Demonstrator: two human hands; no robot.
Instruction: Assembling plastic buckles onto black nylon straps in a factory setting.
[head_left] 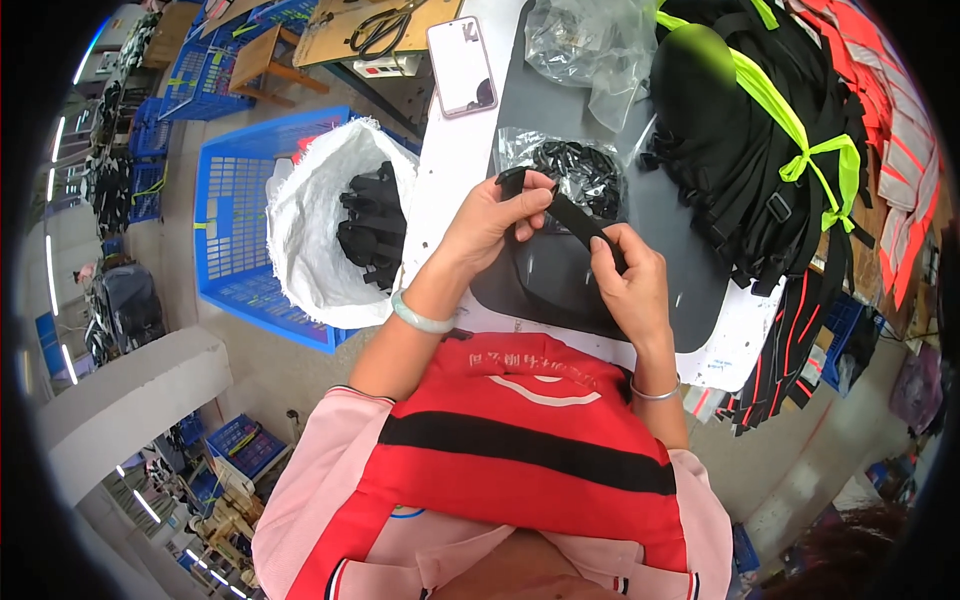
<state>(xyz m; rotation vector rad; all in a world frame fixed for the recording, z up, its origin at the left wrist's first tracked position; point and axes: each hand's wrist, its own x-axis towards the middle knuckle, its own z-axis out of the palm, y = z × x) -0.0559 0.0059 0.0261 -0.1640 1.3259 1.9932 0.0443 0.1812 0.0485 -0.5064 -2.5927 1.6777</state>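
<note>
A black webbing strap (578, 217) stretches between my two hands above the dark grey mat (690, 300). My left hand (500, 218) pinches its upper end, where a small black piece shows at the fingertips; I cannot make out what that piece is. Lower and to the right, my right hand (632, 287) grips the strap between thumb and fingers. Part of the strap hangs in a loop below the hands. Just beyond them lies a clear plastic bag (585, 175) of small black parts, which look like plastic buckles.
At the left, a white woven sack (300, 250) with black pieces stands in a blue plastic crate (235, 270). A phone (462, 68) lies on the white table (440, 150). Bundled black straps (770, 150) with a yellow-green tie are piled at the right, beside orange-and-grey strips (905, 160).
</note>
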